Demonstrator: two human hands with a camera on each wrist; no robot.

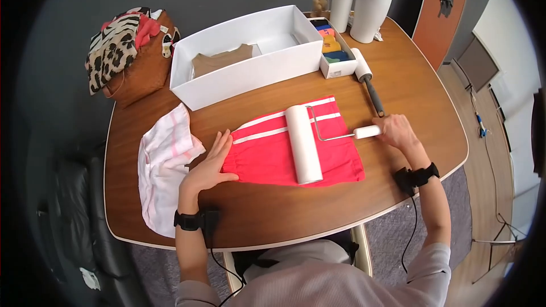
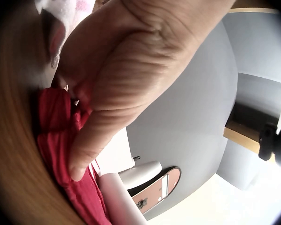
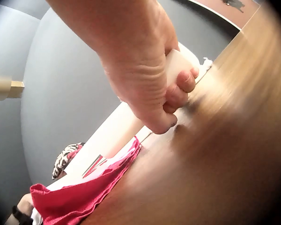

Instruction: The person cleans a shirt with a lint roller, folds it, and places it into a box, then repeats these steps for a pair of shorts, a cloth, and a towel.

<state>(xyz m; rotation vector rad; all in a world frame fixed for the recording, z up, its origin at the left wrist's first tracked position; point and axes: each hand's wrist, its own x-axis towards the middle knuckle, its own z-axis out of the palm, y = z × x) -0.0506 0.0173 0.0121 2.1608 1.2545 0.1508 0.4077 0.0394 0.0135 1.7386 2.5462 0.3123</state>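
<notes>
Red shorts (image 1: 259, 162) with white stripes lie folded flat on the wooden table in the head view. My left hand (image 1: 207, 165) rests on their gathered waistband, fingers spread and straight. In the left wrist view the thumb of that hand (image 2: 126, 70) lies along the red fabric (image 2: 54, 140). A lint roller (image 1: 304, 145) has its wide white roll across the shorts. My right hand (image 1: 396, 131) grips its white handle at the right; in the right wrist view the fingers curl round that handle (image 3: 177, 65).
Left of the shorts lies a crumpled white and pink cloth (image 1: 165, 170). Behind stand a long white box (image 1: 250, 82) with a tan garment and a small box (image 1: 340, 69) of colourful folded items. A second, grey-handled lint roller (image 1: 372, 94) and a white bottle (image 1: 372, 5) are at back right.
</notes>
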